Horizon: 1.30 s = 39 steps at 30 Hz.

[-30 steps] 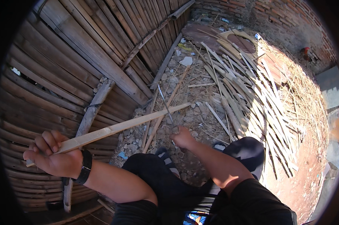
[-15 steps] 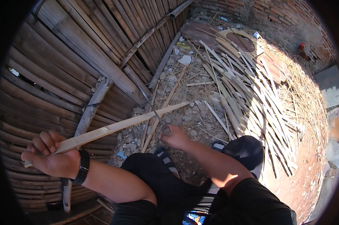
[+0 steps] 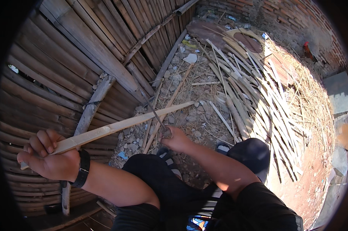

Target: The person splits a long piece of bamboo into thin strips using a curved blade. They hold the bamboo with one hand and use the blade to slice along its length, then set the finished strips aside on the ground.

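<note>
Pale wood is forming the split slat (image 3: 108,129) spanning left of centre, the left hand (image 3: 60,163) curling round its lower-left end; mid-frame, the right hand (image 3: 177,139) is clenching a long-bladed knife (image 3: 159,118) across it. Were the slat twisting in that single grip, the knife could be skidding toward the upper-left bamboo fence (image 3: 47,65).

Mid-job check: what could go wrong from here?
The long, thin grey metal blade crosses the pale, flat wooden strip; it might skid along it toward the bare left hand. A dark sandal with pale stripes shows near the bare right hand; a slipping blade could strike it.
</note>
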{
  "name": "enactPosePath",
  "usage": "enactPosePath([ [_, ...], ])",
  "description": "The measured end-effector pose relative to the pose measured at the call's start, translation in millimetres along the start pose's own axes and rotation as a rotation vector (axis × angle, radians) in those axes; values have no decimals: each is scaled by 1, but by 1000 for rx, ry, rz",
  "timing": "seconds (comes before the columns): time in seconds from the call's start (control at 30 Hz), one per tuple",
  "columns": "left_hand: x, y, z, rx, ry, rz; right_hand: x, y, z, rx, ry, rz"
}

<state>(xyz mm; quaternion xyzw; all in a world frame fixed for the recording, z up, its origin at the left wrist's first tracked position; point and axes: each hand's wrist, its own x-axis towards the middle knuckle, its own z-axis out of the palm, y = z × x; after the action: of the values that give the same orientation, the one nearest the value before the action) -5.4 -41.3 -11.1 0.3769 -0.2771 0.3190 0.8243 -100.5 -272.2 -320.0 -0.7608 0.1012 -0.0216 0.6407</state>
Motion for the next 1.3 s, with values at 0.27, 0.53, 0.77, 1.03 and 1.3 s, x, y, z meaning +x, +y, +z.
enactPosePath([
  [0.27,2,-1,-1,29,55,-21,-2,59,-14,88,123,426],
  [0.53,-1,12,-4,-184,-190,-95,2,-55,-18,959,-163,376],
  [0.77,-11,48,5,-241,-171,-72,2,-63,-33,1243,-14,318],
  [1.03,-16,107,-7,-363,-168,-35,2,-98,-69,1223,17,191],
  [1.3,13,45,-2,121,239,79,-9,-157,-149,942,278,33],
])
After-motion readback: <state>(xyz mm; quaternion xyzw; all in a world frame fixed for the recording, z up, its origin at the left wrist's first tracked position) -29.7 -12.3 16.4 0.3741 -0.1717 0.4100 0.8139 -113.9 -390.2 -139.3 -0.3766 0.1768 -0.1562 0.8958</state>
